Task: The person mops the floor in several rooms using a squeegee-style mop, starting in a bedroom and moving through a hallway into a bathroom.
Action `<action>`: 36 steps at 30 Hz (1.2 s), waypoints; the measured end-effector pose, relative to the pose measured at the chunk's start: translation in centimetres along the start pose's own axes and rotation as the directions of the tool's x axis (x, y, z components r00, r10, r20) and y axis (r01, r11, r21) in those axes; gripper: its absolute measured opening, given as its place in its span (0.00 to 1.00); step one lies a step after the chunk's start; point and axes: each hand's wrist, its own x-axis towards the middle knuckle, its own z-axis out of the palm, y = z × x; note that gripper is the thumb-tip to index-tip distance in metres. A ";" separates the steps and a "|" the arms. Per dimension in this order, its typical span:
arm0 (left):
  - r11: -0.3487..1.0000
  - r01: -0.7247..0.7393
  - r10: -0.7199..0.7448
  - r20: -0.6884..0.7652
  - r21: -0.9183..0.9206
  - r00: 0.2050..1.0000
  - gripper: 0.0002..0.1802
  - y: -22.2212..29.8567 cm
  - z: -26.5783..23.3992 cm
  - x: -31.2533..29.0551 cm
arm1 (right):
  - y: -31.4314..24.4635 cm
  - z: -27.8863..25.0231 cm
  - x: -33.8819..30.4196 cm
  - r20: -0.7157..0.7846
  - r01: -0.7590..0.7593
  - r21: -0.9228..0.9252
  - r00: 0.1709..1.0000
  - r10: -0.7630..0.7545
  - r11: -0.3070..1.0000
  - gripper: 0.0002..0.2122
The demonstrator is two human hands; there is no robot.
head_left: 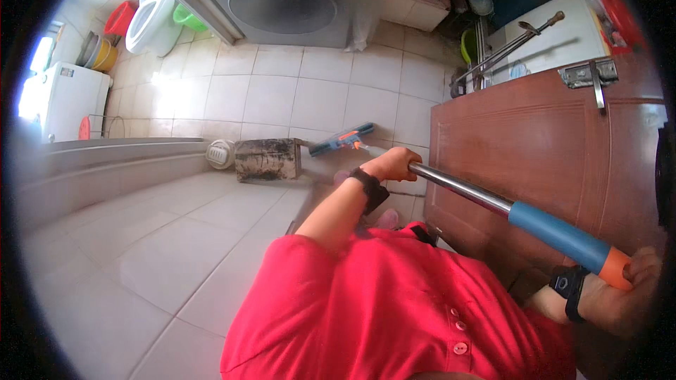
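Note:
A long-handled mop (465, 188) runs across in front of my body, its metal pole ending in a blue and orange grip. My left hand (394, 164) is wrapped round the lower part of the pole. At the far right, my right hand (634, 292) is closed round the orange end of the grip, partly lost in the dark rim. The narrow blue-grey mop head (343, 139) with its orange joint lies on the tiled floor, beyond my left hand. Part of the pole near the head is hidden by that hand.
A stained box-like block (267, 160) stands left of the mop head, beside a white round vented item (220, 154). A brown door (521, 162) with a metal handle stands open on the right. A grey washing machine (282, 5) is ahead; a toilet (151, 22) is at far left.

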 end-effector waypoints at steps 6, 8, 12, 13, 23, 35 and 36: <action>0.996 0.070 -0.082 0.289 0.050 0.954 0.14 1.9 4.0 0.5 | 2.1 -6.4 -6.4 0.147 -0.023 0.029 0.989 0.019 0.999 0.06; 0.991 -0.013 -0.024 0.270 0.135 0.963 0.14 2.5 7.2 1.4 | 2.9 -8.8 -9.8 0.202 -0.185 0.047 0.964 0.172 0.982 0.07; 0.950 -0.123 0.075 0.172 0.287 0.982 0.10 -0.2 15.1 2.2 | 3.3 -15.8 -15.1 0.723 -0.655 -0.122 0.456 0.519 0.746 0.07; 0.947 -0.138 0.082 0.198 0.290 0.977 0.10 -0.1 17.5 2.1 | 4.2 -17.5 -16.7 0.836 -0.738 -0.176 0.237 0.495 0.652 0.09; 0.952 -0.106 0.013 0.308 0.289 0.951 0.08 3.2 35.1 1.4 | 6.4 -27.1 -30.3 0.598 -0.393 -0.800 -0.581 0.553 0.452 0.16; 0.872 0.046 -0.209 0.286 0.488 0.935 0.08 -3.1 26.1 3.2 | -2.9 -16.1 -29.3 0.878 -0.336 -0.474 -0.106 0.467 0.814 0.14; 0.886 0.064 -0.210 0.274 0.459 0.939 0.08 -4.1 25.7 4.3 | -2.8 -15.5 -29.6 0.859 -0.300 -0.507 -0.101 0.501 0.808 0.14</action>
